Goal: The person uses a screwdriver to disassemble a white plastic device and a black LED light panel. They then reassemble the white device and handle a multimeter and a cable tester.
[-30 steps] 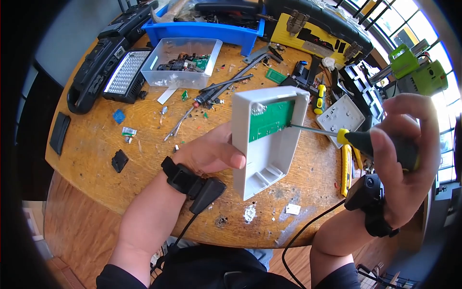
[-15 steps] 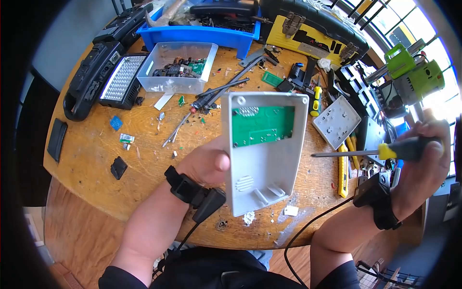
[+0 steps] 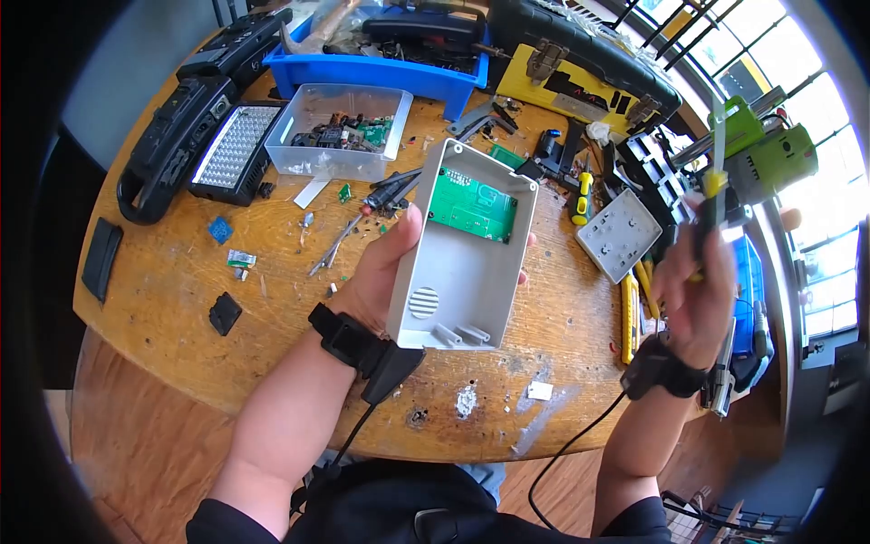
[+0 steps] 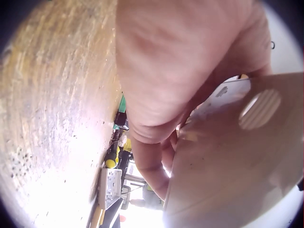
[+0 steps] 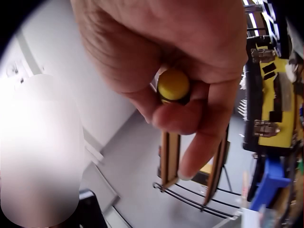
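Observation:
In the head view my left hand (image 3: pixel 370 279) grips a pale plastic housing (image 3: pixel 458 276) from its side, thumb along the near wall and fingertips showing past the far edge. The housing's open side faces up toward me, tilted. A green circuit board (image 3: pixel 471 207) sits inside its upper end. The left wrist view shows the fingers curled behind the housing's outer face (image 4: pixel 228 161), which has a round slotted vent. My right hand (image 3: pixel 693 295), off to the right, holds a screwdriver (image 3: pixel 705 227) with its blade upward. The yellow handle end (image 5: pixel 173 84) shows among the fingers in the right wrist view.
A matching shallow cover (image 3: pixel 620 234) lies right of the housing, near a yellow screwdriver (image 3: pixel 582 198) and a yellow utility knife (image 3: pixel 630 317). Behind stand a clear bin (image 3: pixel 335 163) of parts, a blue tray (image 3: pixel 381 72) and a yellow-black toolbox (image 3: pixel 562 91). Small scraps litter the wooden table.
The screwdriver tip has left the circuit board; my right hand has drawn it away to the right and swung the blade upward. My left hand has tilted the housing back, its open side now facing up more.

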Demonstrator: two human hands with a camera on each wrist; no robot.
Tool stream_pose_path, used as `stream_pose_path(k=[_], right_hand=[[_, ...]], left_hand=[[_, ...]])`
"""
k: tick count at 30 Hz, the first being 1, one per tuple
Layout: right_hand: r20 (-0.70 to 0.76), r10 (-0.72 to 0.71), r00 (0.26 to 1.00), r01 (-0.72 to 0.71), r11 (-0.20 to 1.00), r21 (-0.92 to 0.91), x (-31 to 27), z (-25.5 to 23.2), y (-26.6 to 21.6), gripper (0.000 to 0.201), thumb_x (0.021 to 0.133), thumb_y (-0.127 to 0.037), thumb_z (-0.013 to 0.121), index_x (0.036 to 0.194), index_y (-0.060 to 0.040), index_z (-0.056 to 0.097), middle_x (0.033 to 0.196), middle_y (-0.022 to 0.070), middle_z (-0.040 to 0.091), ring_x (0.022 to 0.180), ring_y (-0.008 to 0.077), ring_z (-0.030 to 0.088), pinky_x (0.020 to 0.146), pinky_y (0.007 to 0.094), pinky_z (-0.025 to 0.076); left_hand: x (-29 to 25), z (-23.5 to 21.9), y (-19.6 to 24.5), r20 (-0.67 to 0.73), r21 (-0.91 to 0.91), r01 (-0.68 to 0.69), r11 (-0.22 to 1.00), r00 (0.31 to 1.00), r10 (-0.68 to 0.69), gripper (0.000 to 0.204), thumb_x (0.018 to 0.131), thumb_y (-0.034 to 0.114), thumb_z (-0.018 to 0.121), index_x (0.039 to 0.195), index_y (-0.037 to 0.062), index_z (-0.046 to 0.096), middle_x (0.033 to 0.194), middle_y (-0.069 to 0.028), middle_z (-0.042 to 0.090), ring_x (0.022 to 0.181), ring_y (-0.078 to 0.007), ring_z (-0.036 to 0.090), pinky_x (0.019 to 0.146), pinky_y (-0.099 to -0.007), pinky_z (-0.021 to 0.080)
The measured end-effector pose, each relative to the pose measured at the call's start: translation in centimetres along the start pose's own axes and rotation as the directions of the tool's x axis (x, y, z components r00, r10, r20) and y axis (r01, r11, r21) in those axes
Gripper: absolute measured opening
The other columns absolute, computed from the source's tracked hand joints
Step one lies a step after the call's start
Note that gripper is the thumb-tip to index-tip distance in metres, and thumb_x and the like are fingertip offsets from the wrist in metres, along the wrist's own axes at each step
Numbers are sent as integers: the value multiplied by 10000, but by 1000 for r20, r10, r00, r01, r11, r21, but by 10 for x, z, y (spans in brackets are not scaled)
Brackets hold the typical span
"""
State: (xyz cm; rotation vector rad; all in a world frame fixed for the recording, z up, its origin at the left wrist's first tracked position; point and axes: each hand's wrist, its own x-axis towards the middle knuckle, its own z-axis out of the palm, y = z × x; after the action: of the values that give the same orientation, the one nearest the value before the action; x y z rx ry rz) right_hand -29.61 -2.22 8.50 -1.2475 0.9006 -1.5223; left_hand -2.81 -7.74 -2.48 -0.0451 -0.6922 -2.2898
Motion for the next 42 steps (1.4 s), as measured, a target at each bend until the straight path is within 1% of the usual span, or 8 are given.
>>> stream_pose_path(k=[2,6,12,15,16,22,23,42], right_hand=[[58,101,993,-78,947,-311,-16,-5,10,539,973,-332,511,1273,110,441,611,-11,415,436,54,393,428,214,443],[21,118,993,-105,940,-324,-36,-13,32,471,945,-282,570,1230,88,504,561,-32,412,442,41,381,471,194,417],[60,108,992,-36,719,-694,-43,-11,35,336,801,-188,717,1040,42,671,797,78,678,667,99,602,640,212,464],[120,-20,993,102,674,-732,-42,-13,47,393,786,-278,715,1011,42,684,712,51,627,571,82,571,507,183,417],[100,55,993,34,696,-718,-43,-12,40,307,781,-162,729,1020,26,686,822,98,699,700,121,646,653,219,468],[101,51,994,38,690,-723,-40,-11,40,247,773,-141,729,959,19,698,780,92,699,679,118,652,633,215,474],[88,53,995,26,696,-717,-40,-12,41,247,773,-141,729,959,19,698,780,92,699,679,118,652,633,215,474],[206,-171,964,267,617,-740,-37,-12,59,224,775,-109,741,961,6,693,777,77,697,644,89,643,571,199,469]], left_hand=[[-3,-4,-2,-58,40,-3,999,998,5,918,784,688,579,1400,40,376,1262,-196,550,1100,-349,594,922,-462,506],[-1,-3,-1,-79,1,44,999,996,-43,873,820,717,490,1363,37,423,1209,-174,585,1044,-327,625,855,-418,542],[2,5,-1,-178,122,45,991,984,-23,875,831,757,407,1335,43,459,1148,-161,607,994,-286,647,776,-372,562],[3,3,-3,-202,225,5,974,979,41,857,846,745,397,1346,50,450,1152,-156,599,993,-298,637,790,-378,560],[3,3,-5,-207,230,26,973,978,23,857,846,745,397,1346,50,450,1152,-156,599,993,-298,637,790,-378,560],[4,2,-8,-179,254,-41,966,980,88,898,844,757,374,1377,36,411,1241,-187,553,1069,-315,603,847,-411,544],[4,-4,-11,-181,248,-51,967,979,98,1103,743,864,357,1438,8,314,1348,-295,426,1086,-351,575,825,-447,552],[2,-5,-12,-177,461,-46,886,974,142,1166,673,874,467,1490,79,221,1447,-289,307,1190,-400,493,892,-515,505]])
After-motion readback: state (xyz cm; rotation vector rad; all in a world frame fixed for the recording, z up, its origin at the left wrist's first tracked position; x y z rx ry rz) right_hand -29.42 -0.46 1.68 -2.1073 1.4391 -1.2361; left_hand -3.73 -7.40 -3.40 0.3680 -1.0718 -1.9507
